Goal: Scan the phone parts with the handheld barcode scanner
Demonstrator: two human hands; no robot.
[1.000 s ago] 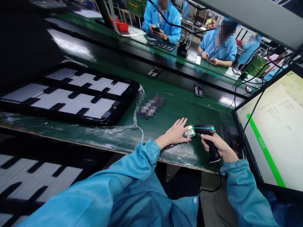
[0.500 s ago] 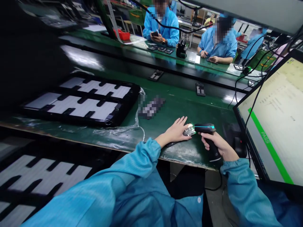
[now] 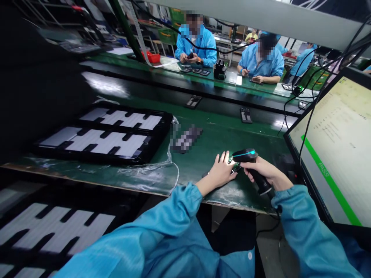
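Small flat board point(image 3: 235, 166) lies on the green counter point(image 3: 214, 135), near its front edge, between the two hands. Compared with a second ago it has not shifted on the counter; the left hand has slid further over it, so less of it shows, only a lit corner with green and metallic glints. Details of its face are too small to read.

Left hand point(image 3: 222, 172): flat, fingers spread, pressing the board down; now washed bright by the scanner's light, where before the light fell mostly on the board. Right hand point(image 3: 262, 170): closed around the grip of the black scanner point(image 3: 246, 155), head with a teal strip, nose just beside the left fingertips, closer and more tilted down than before. Judgement: a read is under way at close range.

Screen point(image 3: 342, 146) at right shows a green bar marked PASS, as it did earlier. Black tray point(image 3: 110, 133) with pale inserts sits well left. Two black phones point(image 3: 245, 115) lie further back. Other people in blue coats work at the far counter.
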